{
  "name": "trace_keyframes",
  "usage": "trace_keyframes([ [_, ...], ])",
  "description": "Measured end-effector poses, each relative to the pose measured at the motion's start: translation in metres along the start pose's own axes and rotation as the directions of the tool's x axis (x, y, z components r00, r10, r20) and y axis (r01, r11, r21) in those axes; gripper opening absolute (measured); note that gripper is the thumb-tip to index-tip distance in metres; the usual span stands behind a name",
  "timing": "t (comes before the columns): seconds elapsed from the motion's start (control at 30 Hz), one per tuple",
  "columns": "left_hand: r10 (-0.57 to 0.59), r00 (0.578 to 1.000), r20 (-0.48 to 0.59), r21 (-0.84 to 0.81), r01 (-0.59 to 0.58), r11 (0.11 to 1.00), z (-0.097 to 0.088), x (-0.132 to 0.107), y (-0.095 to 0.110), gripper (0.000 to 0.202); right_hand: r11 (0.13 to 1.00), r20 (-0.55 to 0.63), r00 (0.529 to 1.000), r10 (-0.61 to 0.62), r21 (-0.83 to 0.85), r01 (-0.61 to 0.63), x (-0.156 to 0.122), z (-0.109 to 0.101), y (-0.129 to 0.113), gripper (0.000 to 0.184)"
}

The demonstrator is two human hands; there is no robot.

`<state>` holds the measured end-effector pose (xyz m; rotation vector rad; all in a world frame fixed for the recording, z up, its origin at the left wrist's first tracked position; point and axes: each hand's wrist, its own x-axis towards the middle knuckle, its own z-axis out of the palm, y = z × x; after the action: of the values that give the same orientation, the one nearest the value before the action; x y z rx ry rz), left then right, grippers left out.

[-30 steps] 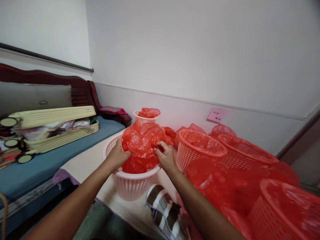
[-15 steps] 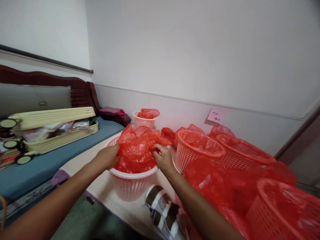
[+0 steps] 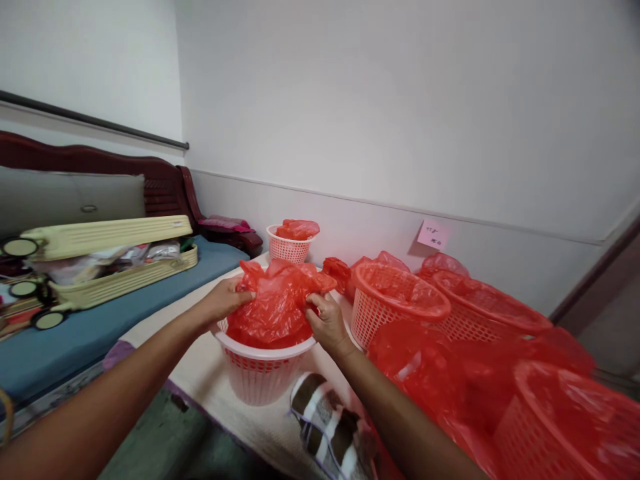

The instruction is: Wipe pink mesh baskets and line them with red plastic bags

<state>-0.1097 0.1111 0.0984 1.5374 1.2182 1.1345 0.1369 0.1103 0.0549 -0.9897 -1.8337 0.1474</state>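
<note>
My left hand (image 3: pixel 226 303) pinches the left side of a thin, crumpled, translucent red plastic bag (image 3: pixel 275 310), thumb pressed against fingers. My right hand (image 3: pixel 327 323) nips its right side between thumb and curled fingers, with hardly any gap at the tips. The bag sits in the mouth of a round, pale plastic basket with latticed walls (image 3: pixel 260 383), bunched above the rim. The basket stands upright, mouth up, tapering toward its base. The bag is too rumpled for a clear long axis; between my hands it spreads left to right, its loose folds pointing up.

Under the basket lies a cream cloth with a purple edge (image 3: pixel 200 380). A brown, white and grey striped cloth bundle (image 3: pixel 323 413) lies just in front, near my right forearm. Behind stands a smaller white lattice basket (image 3: pixel 289 250) with red plastic in it; to the right, reddish lattice baskets (image 3: pixel 370 313) hold more. To the left, a pale yellow ribbed suitcase (image 3: pixel 120 277) lies partly ajar on a blue-covered bed (image 3: pixel 215 257) with a dark red wooden headboard (image 3: pixel 100 155). The walls are white.

A square pink paper note (image 3: pixel 433 233) bears two short handwritten lines I can't read surely.
</note>
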Motion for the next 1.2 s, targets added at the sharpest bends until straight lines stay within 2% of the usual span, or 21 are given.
trace_keyframes([
  [0.07, 0.104, 0.975, -0.198, 0.095, -0.086, 0.992, -0.005, -0.001, -0.011, 0.044, 0.999, 0.021, 0.999, 0.031, -0.030, -0.030, 0.000, -0.001, 0.003, 0.014],
  [0.17, 0.249, 0.869, -0.427, 0.275, -0.138, 0.952, -0.017, -0.010, -0.029, 0.042, 0.993, 0.044, 0.995, 0.095, -0.075, -0.091, 0.002, -0.001, 0.007, 0.013],
  [0.23, 0.303, 0.819, -0.488, 0.356, -0.130, 0.925, -0.022, -0.020, -0.041, 0.042, 0.987, 0.071, 0.989, 0.133, -0.105, -0.125, 0.003, -0.001, 0.007, 0.013],
  [0.3, 0.336, 0.803, -0.492, 0.412, -0.126, 0.903, -0.024, -0.030, -0.051, 0.045, 0.979, 0.102, 0.982, 0.160, -0.140, -0.146, 0.005, 0.000, 0.005, 0.011],
  [0.37, 0.356, 0.819, -0.450, 0.463, -0.127, 0.877, -0.023, -0.038, -0.057, 0.048, 0.970, 0.122, 0.975, 0.184, -0.184, -0.160, 0.006, 0.001, 0.001, 0.008],
  [0.43, 0.364, 0.860, -0.356, 0.515, -0.144, 0.845, -0.021, -0.043, -0.058, 0.047, 0.958, 0.143, 0.968, 0.206, -0.232, -0.170, 0.007, 0.002, -0.002, 0.006],
  [0.53, 0.391, 0.914, -0.105, 0.585, -0.261, 0.768, -0.022, -0.047, -0.053, 0.041, 0.948, 0.253, 0.943, 0.215, -0.287, -0.139, 0.010, -0.002, -0.005, 0.005],
  [0.63, 0.425, 0.893, 0.151, 0.607, -0.423, 0.673, -0.028, -0.049, -0.048, 0.037, 0.949, 0.408, 0.891, 0.199, -0.306, -0.072, 0.014, -0.006, -0.006, 0.010],
  [0.7, 0.431, 0.869, 0.244, 0.608, -0.483, 0.630, -0.032, -0.051, -0.047, 0.036, 0.949, 0.458, 0.867, 0.195, -0.312, -0.049, 0.016, -0.007, -0.006, 0.012],
  [0.83, 0.433, 0.853, 0.291, 0.624, -0.512, 0.590, -0.036, -0.053, -0.047, 0.033, 0.945, 0.416, 0.887, 0.201, -0.320, -0.064, 0.015, -0.003, -0.007, 0.015],
  [1.03, 0.421, 0.869, 0.261, 0.676, -0.476, 0.563, -0.033, -0.047, -0.056, 0.034, 0.951, 0.220, 0.958, 0.186, -0.287, -0.119, 0.006, 0.002, -0.003, 0.017],
  [1.2, 0.420, 0.871, 0.254, 0.696, -0.466, 0.546, -0.033, -0.044, -0.057, 0.031, 0.953, 0.114, 0.978, 0.176, -0.267, -0.140, 0.001, 0.004, -0.001, 0.017],
])
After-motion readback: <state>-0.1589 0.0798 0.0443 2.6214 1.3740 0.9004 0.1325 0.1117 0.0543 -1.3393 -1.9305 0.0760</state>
